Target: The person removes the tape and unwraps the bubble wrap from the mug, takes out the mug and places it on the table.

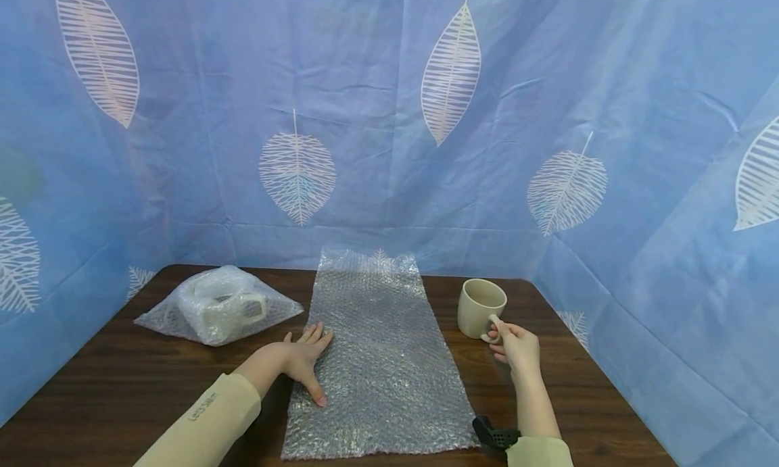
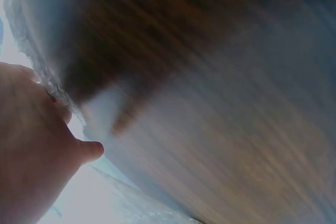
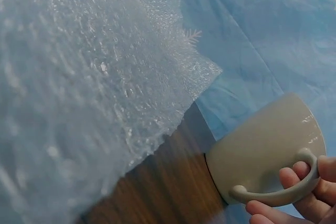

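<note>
A cream mug [image 1: 477, 309] stands at the right of the table, its handle [image 3: 283, 195] turned toward the person. The right hand [image 1: 517, 347] grips that handle between thumb and curled fingers. A long sheet of bubble wrap [image 1: 377, 359] lies flat down the middle of the table, its far end reaching the back edge. On its left edge rests the left hand [image 1: 302, 360], palm down with fingers spread and straight. In the left wrist view the left hand [image 2: 37, 140] shows at the side, the wrap's edge by its fingers.
To the left lies a bubble-wrapped bundle [image 1: 225, 305], a pale mug with a handle showing through it. The dark wooden table [image 1: 584, 386] is enclosed by blue curtains [image 1: 365, 183] with white leaf prints. A black strap device [image 1: 496, 434] sits at the right wrist.
</note>
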Tool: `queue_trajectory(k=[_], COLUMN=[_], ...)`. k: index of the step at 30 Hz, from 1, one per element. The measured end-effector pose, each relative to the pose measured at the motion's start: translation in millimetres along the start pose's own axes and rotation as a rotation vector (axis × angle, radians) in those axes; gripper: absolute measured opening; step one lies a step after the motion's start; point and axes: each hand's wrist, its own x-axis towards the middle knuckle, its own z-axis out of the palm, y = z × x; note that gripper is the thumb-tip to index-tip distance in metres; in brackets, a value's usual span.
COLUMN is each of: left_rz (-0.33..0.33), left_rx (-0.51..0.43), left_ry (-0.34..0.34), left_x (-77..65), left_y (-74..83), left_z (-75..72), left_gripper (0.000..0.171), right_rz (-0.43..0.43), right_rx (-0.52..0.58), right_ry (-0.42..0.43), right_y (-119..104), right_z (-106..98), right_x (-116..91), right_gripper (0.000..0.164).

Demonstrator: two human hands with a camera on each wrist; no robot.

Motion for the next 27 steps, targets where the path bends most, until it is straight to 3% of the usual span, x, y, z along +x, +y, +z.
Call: queue_trajectory(k=[9, 19, 23, 27], left_rz=[0.022, 0.086, 0.088, 0.124], left_rx=[0.017, 0.028, -0.016, -0.063], left_ry=[-0.006, -0.03, -0.009, 0.055], left_x=[-4.6, -4.0, -10.5, -15.3], left_y=[7.5, 10.0, 11.6, 7.3], left_z=[-3.0, -1.5, -3.3, -3.9], left_gripper=[0.123, 0.113, 0.104, 0.096], right_rz=[-0.014, -0.149, -0.2, -0.245], right_rx=[-0.137, -0.427, -0.469, -0.503], right_ry=[0.004, 0.08, 0.099, 0.1], right_y=[-5, -7, -9, -13], right_z=[-3, -2, -2, -4], right_x=[-3, -3, -3, -5], right_gripper=[0.044, 0.039, 0.035, 0.035])
